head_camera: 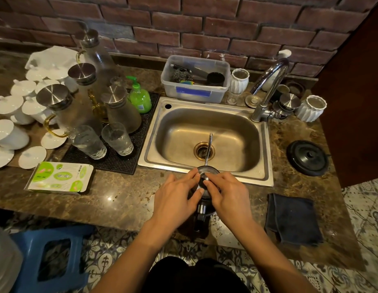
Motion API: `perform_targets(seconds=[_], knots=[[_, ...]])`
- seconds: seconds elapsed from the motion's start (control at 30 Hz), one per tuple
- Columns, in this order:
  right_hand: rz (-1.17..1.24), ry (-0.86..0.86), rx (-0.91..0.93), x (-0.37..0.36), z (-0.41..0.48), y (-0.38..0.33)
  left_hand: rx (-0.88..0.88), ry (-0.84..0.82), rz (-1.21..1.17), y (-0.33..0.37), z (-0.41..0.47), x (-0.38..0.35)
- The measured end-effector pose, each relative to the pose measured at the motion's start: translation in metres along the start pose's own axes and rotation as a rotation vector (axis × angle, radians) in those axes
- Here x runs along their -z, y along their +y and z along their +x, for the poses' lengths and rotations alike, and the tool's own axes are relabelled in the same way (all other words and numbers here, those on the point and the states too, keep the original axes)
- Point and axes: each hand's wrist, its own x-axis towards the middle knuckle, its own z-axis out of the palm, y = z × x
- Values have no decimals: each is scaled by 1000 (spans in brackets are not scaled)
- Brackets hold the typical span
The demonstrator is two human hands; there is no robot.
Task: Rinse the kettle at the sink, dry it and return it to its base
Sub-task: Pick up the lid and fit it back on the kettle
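Observation:
A steel kettle (207,169) with a long thin spout (209,149) stands on the counter at the sink's front edge, its spout pointing out over the basin. Its dark handle (201,218) points back toward me. My left hand (176,196) and my right hand (228,196) both rest on the kettle's top, fingertips meeting at the lid and its black knob. The steel sink (205,132) is dry-looking, with the tap (268,87) at its right rear. The round black kettle base (308,157) lies on the counter right of the sink. A dark folded cloth (292,218) lies front right.
Left of the sink, a black mat (120,161) holds glass carafes, two tumblers and a green soap bottle (139,97). White cups and lids crowd the far left. A tissue pack (60,177) lies front left. A plastic tub (195,78) sits behind the sink. A blue stool (50,259) stands below.

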Motion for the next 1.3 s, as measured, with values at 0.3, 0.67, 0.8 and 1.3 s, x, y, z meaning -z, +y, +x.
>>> perform_targets(seconds=[0.3, 0.67, 0.8, 1.3], knots=[[-12, 10, -57, -1, -2, -7, -49, -1, 21, -2, 4, 5], [-50, 124, -168, -11, -10, -16, -129, -22, 60, -6, 9, 12], [-10, 133, -226, -13, -15, -17, -161, -37, -20, -8, 13, 16], [258, 131, -314, 55, -51, 61, -295, -12, -489, 119, 2, -6]])
